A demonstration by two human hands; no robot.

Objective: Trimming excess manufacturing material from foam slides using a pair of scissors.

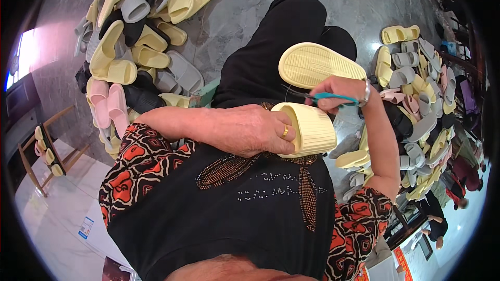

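My left hand [255, 131], with a gold ring, is closed around a pale yellow slide slipper [316, 131], its fingers inside the opening. The slipper's ribbed strap faces right, just above my lap. My right hand [341, 93] is closed on teal-handled scissors [333, 97]. Their dark, thin blades point left, just beyond the slipper's far edge; I cannot tell if they touch it. Farther off, a second yellow slipper [317, 65] rests sole up by my knees, its heel end partly behind my right hand.
A large heap of yellow, grey, black and pink slippers [151, 56] lies on the grey floor at the left. Another slipper pile [416, 78] spreads along the right. A wooden-framed chair [49, 151] stands far left. Other people [435, 221] are at the far right.
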